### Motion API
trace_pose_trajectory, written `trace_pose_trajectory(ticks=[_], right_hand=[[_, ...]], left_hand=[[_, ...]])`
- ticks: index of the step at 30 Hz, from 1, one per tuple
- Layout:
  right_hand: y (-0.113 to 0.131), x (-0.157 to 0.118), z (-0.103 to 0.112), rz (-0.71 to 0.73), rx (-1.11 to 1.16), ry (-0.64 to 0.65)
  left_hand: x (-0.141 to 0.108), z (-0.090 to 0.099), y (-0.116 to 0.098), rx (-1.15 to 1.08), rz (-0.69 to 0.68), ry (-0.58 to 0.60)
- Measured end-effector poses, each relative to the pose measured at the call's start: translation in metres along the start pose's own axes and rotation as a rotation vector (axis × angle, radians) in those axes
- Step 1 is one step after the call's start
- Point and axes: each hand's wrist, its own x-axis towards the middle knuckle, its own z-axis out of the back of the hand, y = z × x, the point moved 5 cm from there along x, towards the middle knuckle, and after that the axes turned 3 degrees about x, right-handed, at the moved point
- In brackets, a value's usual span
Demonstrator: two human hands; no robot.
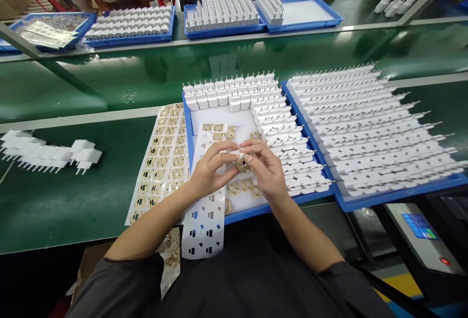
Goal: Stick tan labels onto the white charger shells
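Between my two hands is a white plug charger (243, 163), its end with port openings turned up and covered by a tan piece. My left hand (214, 166) grips its left side with thumb and fingers. On the other side my right hand (266, 168) has its thumb pressed on the charger's face. Below them lies a blue tray (252, 214) with a white lining, rows of white chargers (281, 128) and loose tan stickers (243, 186). A partly peeled sticker sheet (204, 210) hangs over the tray's front edge beside my left forearm.
Another sticker sheet (161, 157) lies left of the tray. Several white chargers (47, 152) rest on the green table (73, 206) at far left. A full second tray (351, 203) stands right. Trays line a raised shelf, with co-workers behind. A device with a screen (420, 225) sits lower right.
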Motion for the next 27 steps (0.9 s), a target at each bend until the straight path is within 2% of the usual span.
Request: trace_pose_trajectory(ticks=[5, 13, 22, 24, 27], right_hand=[[-0.003, 0.0, 0.0, -0.011, 0.048, 0.011], [-0.004, -0.001, 0.0, -0.024, -0.012, 0.001], [-0.001, -0.001, 0.001, -0.075, 0.003, 0.061], [0.003, -0.001, 0.003, -0.016, -0.067, 0.006], [0.014, -0.002, 0.004, 0.158, -0.269, -0.074]], left_hand=[[0.001, 0.001, -0.001, 0.01, -0.016, -0.015], [-0.002, 0.0, 0.0, 0.006, -0.037, -0.014], [-0.002, 0.004, 0.008, -0.118, 0.081, -0.015], [-0.002, 0.003, 0.007, -0.135, 0.082, 0.004], [-0.003, 0.001, 0.004, -0.13, 0.099, 0.029]])
